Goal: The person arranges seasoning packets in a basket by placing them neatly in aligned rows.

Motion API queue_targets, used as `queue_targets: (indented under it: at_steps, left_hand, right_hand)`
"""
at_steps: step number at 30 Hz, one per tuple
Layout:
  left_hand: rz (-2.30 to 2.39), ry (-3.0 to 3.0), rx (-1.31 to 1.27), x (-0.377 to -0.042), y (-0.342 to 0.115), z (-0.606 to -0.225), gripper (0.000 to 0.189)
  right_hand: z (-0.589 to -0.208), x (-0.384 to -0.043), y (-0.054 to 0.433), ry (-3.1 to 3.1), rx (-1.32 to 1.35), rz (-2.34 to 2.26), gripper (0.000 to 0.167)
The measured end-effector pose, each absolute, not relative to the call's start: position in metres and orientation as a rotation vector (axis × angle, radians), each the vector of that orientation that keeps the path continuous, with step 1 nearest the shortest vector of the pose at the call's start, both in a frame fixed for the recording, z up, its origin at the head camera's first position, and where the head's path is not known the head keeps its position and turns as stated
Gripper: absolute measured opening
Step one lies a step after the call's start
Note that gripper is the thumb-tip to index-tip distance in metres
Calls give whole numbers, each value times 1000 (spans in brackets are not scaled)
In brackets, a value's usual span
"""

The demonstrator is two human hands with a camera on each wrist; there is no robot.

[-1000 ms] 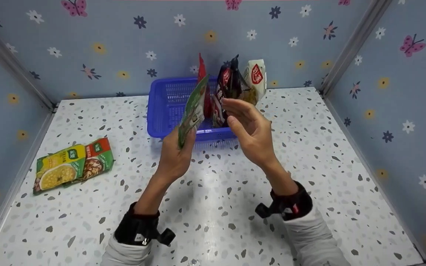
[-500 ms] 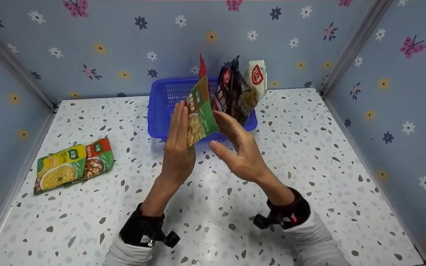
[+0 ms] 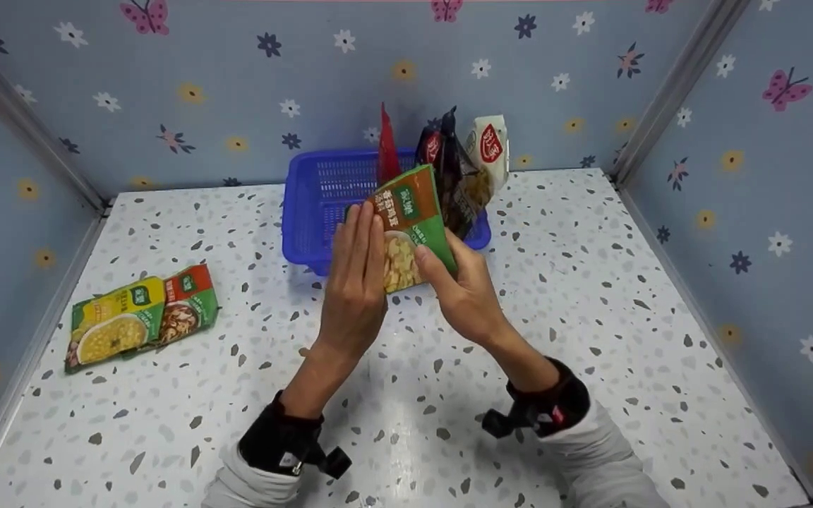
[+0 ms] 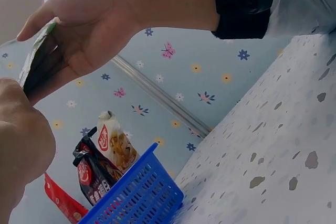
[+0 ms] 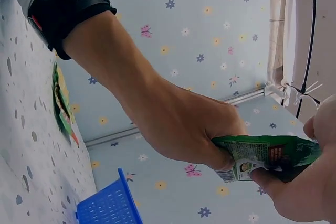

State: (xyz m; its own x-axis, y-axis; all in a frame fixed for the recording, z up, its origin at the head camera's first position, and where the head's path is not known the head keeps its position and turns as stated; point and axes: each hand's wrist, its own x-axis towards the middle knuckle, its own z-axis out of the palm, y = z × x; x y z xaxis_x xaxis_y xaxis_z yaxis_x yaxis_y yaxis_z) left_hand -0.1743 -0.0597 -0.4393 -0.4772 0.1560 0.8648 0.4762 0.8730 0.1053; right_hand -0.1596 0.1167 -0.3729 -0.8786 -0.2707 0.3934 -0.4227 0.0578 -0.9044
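Observation:
A green and brown soup packet [image 3: 417,212] is held up between both hands, over the front of the blue basket [image 3: 300,212]. My left hand [image 3: 353,296] holds its left side, with long fingers lying across the printed front. On the right side, my right hand [image 3: 473,300] pinches the packet, thumb in front and the other fingers behind. In the right wrist view the packet [image 5: 257,153] appears nearly edge-on between the hands. Inside the basket stand a red packet [image 3: 387,148], a dark bag [image 3: 452,162] and a white bag [image 3: 489,152].
A yellow soup packet [image 3: 113,328] overlaps a red and green one [image 3: 184,303] on the speckled table [image 3: 406,423], at the left. Flower-patterned panels [image 3: 237,92] enclose the back and both sides.
The packet has turned from edge-on to show its printed front and shifted slightly right. The left hand has spread its fingers over the front; the right hand has taken hold of the right side.

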Motion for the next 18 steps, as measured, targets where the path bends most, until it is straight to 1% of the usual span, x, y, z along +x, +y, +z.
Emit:
queue_targets:
  at_steps: [12, 18]
  left_hand:
    - [-380, -2042, -423, -172, -53, -442, 55]
    - [-378, -2047, -424, -173, -53, -444, 53]
  right_hand:
    - [-376, -164, 116, -2167, 660, 1847, 26]
    - [-376, -163, 115, -2157, 636, 1806, 25]
